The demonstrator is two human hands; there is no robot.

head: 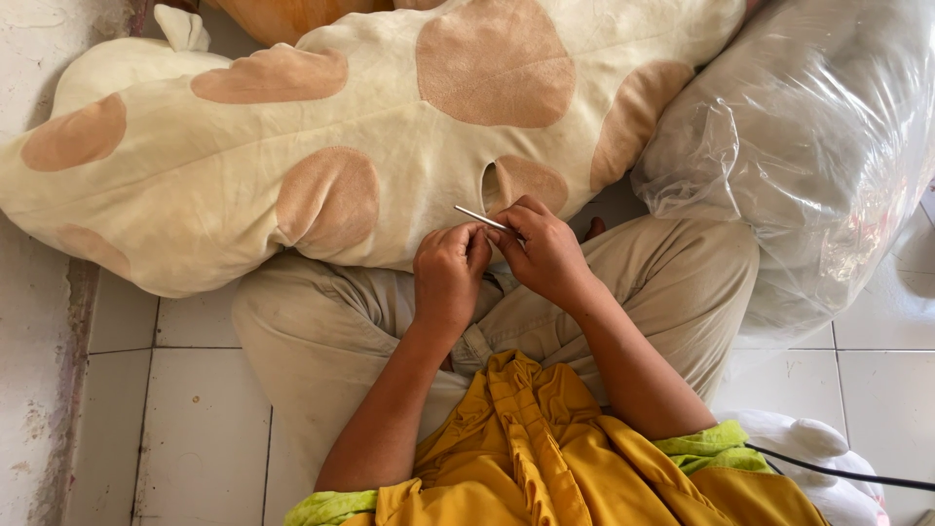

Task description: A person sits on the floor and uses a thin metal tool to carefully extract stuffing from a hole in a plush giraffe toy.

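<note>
At 3 o'clock a big clear plastic bag bulges, stuffed with pale filling, leaning on the sitter's khaki trousers. White floor tiles spread at 8 o'clock. A black cable crosses a white plush lump at 5 o'clock.

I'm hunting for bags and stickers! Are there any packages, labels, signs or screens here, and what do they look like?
Clear plastic bag: upper right, against the person's knee; big, bulging, crinkly and see-through, pale grey stuffing inside, a faint reddish patch low on its right side.
Labels, signs, screens: none visible, not even on the cream plush toy with tan patches.
</note>
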